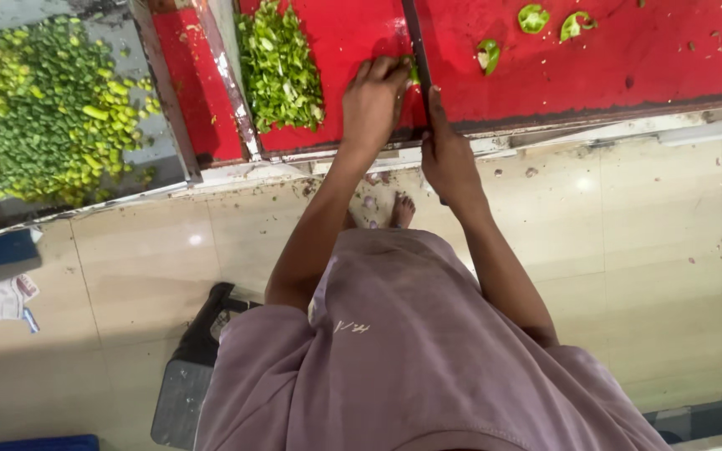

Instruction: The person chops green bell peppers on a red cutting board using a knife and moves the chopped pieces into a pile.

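My left hand (375, 98) presses down on a green pepper piece (414, 73) on the red cutting board (344, 38), fingers curled over it. My right hand (447, 159) grips the handle of a knife (415, 42), whose dark blade runs up across the board right beside my left fingers. A heap of chopped green pepper (280, 67) lies on the board to the left of my left hand. Three pepper pieces (533, 17) wait on the red surface to the right of the blade.
A large tray of chopped green pepper (39, 108) stands at the left, beyond a metal edge (165, 92). Below the counter lie a tiled floor (628, 242) with scraps, a dark stool (190, 367), and my bare foot (402, 209).
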